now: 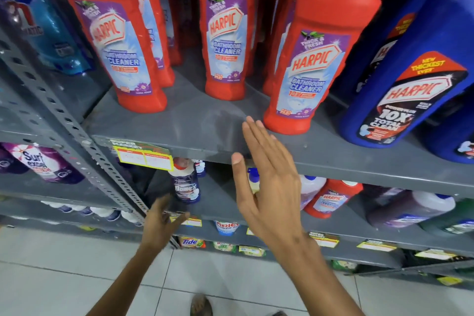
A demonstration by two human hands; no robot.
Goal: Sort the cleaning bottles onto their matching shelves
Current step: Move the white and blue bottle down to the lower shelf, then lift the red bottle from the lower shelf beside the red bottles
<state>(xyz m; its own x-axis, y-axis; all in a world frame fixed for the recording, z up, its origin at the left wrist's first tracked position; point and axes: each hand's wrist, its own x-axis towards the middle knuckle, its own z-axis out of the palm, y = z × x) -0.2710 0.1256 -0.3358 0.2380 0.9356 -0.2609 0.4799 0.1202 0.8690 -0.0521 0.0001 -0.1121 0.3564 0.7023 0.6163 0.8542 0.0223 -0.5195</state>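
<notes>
Red Harpic bathroom cleaner bottles stand on the grey upper shelf (205,120): one at the left (120,41), one in the middle (225,33), one at the right (315,59). A blue Harpic bottle (410,84) leans at the far right. My right hand (266,182) is flat and open with nothing in it, its fingertips just left of the right red bottle's base. My left hand (161,226) is lower, open and blurred, in front of the shelf below, near a small Domex bottle (186,185).
The lower shelf holds a small red Harpic bottle (331,199), white and dark bottles lying on their sides, and yellow price tags (143,158) on the shelf edges. A perforated grey upright (77,131) divides the racks. Surf Excel pouches (38,161) sit left. White tiled floor below.
</notes>
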